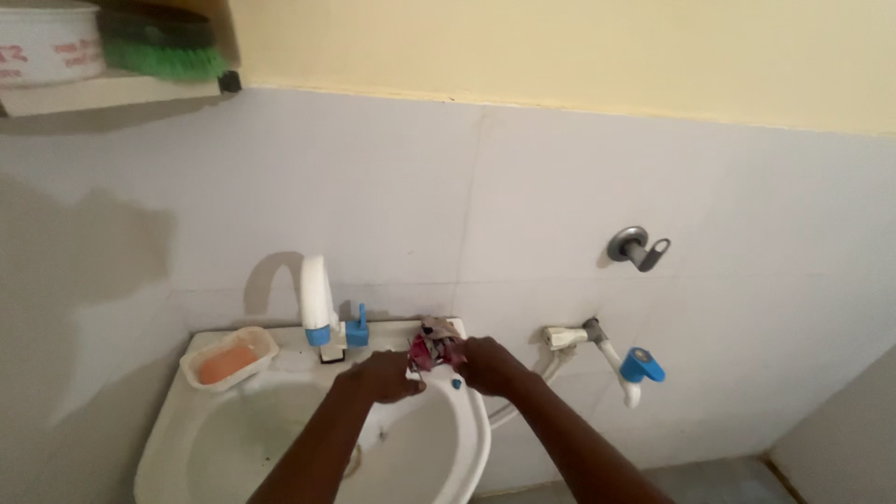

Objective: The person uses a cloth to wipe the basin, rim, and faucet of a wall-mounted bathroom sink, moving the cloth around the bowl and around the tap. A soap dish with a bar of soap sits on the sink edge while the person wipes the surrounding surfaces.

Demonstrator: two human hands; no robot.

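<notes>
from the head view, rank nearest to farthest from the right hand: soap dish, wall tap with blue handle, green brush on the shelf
From the right hand:
1. Wall tap with blue handle, on the wall to its right.
2. Soap dish, on the sink's left corner.
3. Green brush, on the shelf, top left.
</notes>
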